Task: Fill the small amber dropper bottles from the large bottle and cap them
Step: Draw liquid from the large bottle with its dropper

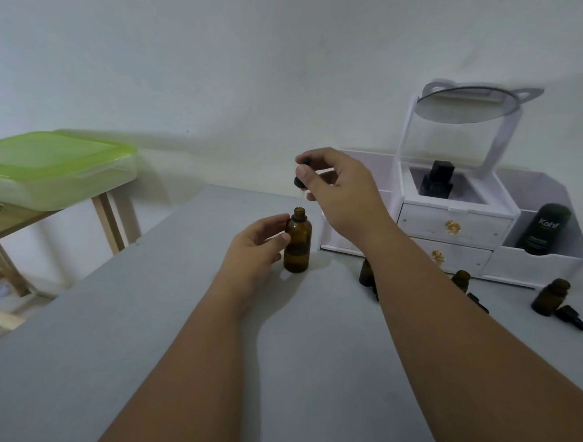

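The large amber bottle (pixel 297 242) stands upright and uncapped on the grey table (pixel 153 331). My left hand (pixel 256 248) holds its left side with thumb and fingers. Just above its mouth, my right hand (pixel 339 192) pinches a black dropper cap (pixel 299 181), whose clear glass tube hangs down. Three small amber bottles stand uncapped to the right: one (pixel 365 272) partly hidden by my right forearm, one (pixel 461 278) beside it, one (pixel 550 296) farther right. Black dropper caps (pixel 571 318) lie next to them.
A white drawer organiser (pixel 454 224) with a mirror lid stands at the back right and holds a dark "Kahf" tube (pixel 545 229) and a black bottle (pixel 439 177). A green-lidded plastic box (pixel 51 167) sits on a wooden stand at the left.
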